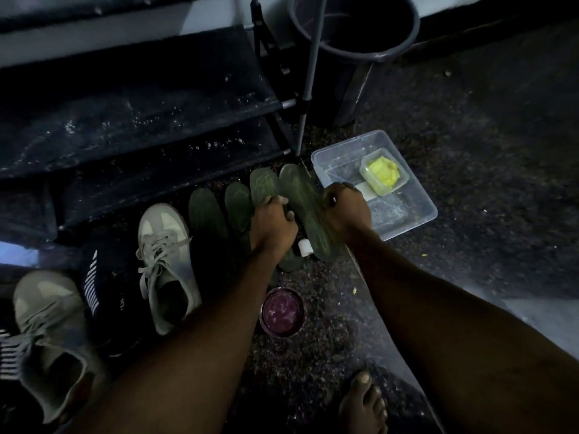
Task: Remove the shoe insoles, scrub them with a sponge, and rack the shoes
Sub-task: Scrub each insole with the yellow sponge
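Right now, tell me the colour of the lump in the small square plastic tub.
The lump is bright yellow-green; head view.

No legible text, brand or number. Raised mark on one green insole [264, 185] and faint print on the black shoe [108, 296]: too dim to read.

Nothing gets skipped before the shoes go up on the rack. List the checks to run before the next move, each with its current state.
1. Insoles removed: four dark green insoles lie on the floor. Ok.
2. Insole steadied: left hand grips the third insole. Ok.
3. Sponge in right hand: cannot tell; curled fingers press the rightmost insole.
4. Cleaner at hand: small tub of yellow paste sits in the clear container. Ok.
5. Grey sneakers racked: not ok, both on the floor.
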